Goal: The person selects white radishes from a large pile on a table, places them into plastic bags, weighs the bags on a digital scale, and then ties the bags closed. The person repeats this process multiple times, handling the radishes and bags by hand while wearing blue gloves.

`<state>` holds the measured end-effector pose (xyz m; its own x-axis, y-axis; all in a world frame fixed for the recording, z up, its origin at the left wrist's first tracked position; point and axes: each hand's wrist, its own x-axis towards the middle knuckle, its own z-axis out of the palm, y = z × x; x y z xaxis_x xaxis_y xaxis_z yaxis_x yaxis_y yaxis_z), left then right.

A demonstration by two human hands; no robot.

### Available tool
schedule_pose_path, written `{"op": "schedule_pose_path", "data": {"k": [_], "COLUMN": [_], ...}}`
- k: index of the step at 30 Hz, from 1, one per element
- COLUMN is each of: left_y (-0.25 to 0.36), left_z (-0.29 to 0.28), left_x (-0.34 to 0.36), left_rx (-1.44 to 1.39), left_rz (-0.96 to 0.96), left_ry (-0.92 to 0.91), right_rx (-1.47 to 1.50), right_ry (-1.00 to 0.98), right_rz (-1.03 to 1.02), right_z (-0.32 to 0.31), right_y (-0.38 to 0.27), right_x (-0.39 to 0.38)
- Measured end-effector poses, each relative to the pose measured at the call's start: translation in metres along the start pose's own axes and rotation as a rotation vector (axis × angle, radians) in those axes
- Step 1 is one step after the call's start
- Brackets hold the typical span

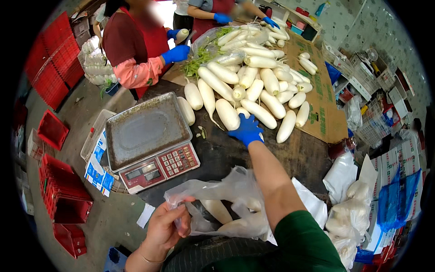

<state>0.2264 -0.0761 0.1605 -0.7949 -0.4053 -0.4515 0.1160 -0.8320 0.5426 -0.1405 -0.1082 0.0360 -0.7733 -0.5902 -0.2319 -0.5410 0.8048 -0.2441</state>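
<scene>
My left hand (168, 223), bare, is closed on the rim of a clear plastic bag (213, 187) in front of me. The bag's mouth gapes, and a few white radishes (216, 210) lie inside it. In a blue glove, my right hand (247, 130) stretches to the near edge of a large radish pile (258, 109). Its fingers are spread against the radishes there, beside a thick white radish (227, 114); the palm side is hidden. A scale (149, 131) with a bare metal pan and a red keypad stands left of the hand.
Across the table (217, 152), a person in a red apron (152, 34) holds a radish; another person's gloved hands (222, 18) are farther back. Cardboard (324, 113) lies under the pile's right side. Filled bags (349, 217) stand at right, red crates (65, 186) on the left floor.
</scene>
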Motion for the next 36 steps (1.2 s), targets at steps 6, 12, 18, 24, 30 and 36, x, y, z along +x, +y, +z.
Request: {"op": "schedule_pose_path", "data": {"k": [6, 12, 18, 24, 30, 36], "left_y": [0.000, 0.001, 0.000, 0.001, 0.007, 0.013], "left_z": [-0.002, 0.013, 0.037, 0.047, 0.057, 0.075], "left_x": [-0.011, -0.018, -0.015, -0.004, -0.010, -0.030], "left_rx": [-0.039, 0.050, 0.122, 0.018, -0.040, 0.210], "left_rz": [0.061, 0.092, 0.088, 0.080, 0.034, -0.007], "left_ry": [-0.021, -0.062, -0.182, -0.308, -0.400, -0.240], "right_rx": [-0.068, 0.343, 0.782, 0.632, 0.464, 0.290], "right_ry": [0.238, 0.187, -0.077, -0.144, -0.039, 0.282], "right_rz": [-0.247, -0.332, -0.086, -0.526, -0.735, 0.083], "right_z": [0.046, 0.009, -0.099, -0.137, -0.032, 0.023], "right_y": [0.070, 0.120, 0.151, 0.115, 0.087, 0.103], "right_x": [-0.060, -0.136, -0.219, -0.303, -0.266, -0.101]}}
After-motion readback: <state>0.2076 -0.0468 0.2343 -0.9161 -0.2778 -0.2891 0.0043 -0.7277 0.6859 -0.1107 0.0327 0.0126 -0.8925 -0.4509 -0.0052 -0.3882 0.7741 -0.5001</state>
